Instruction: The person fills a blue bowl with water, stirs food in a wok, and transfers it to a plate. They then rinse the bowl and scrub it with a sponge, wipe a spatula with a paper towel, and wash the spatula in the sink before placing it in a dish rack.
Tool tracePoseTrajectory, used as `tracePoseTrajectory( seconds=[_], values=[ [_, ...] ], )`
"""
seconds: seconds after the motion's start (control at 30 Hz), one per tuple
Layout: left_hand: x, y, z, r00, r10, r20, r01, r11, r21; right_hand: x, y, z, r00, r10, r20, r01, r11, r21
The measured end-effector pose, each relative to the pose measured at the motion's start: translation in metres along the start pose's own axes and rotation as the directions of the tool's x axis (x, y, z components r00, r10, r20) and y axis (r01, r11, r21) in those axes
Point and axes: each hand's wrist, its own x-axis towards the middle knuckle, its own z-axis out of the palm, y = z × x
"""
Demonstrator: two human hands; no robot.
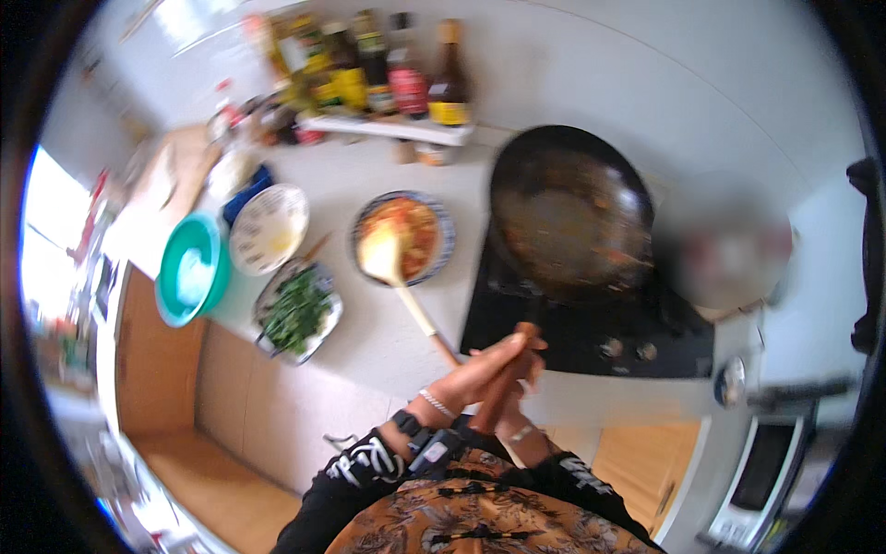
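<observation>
A dark wok [571,215] stands tilted on the black cooktop [477,332], its inside coated with brown residue. Its reddish-brown wooden handle [495,405] points towards me, and my right hand [520,408] is closed around it. My left hand [477,374] lies against the same handle, fingers stretched along it; its grip is partly hidden. A pale-headed spatula [384,255] is over a blue-rimmed bowl [446,239] of red and yellow cooked food [419,232]. The spatula's brown shaft runs up to my left hand, where its end is hidden.
Left of the bowl are a dish [336,315] of chopped greens [294,315], a patterned white bowl [259,225] and a turquoise basin [220,260]. Several bottles [408,83] stand on a white rack [387,128] at the back. A microwave [758,471] is at lower right.
</observation>
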Motion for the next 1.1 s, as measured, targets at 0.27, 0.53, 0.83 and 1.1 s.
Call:
tracePoseTrajectory(
  seconds=[0.27,0.53,0.83,1.1],
  values=[
    [-0.157,0.065,-0.065,0.838,0.438,-0.327,-0.359,0.892,0.275,-0.039,-0.06,-0.04,0.974,-0.075,0.212,0.037,0.983,0.179],
    [-0.49,0.182,-0.231,-0.12,0.758,-0.641,-0.447,0.535,0.717,-0.014,-0.22,0.08,0.977,-0.087,0.194,-0.024,0.863,0.505],
    [-0.608,0.294,-0.428,0.087,0.675,-0.732,-0.276,0.723,0.633,0.1,-0.375,0.31,0.878,0.059,0.476,-0.41,0.606,0.682],
    [-0.567,0.328,-0.452,0.484,0.607,-0.631,-0.423,0.793,0.438,0.154,-0.388,0.406,0.862,0.127,0.492,-0.491,0.458,0.742]
  ],
)
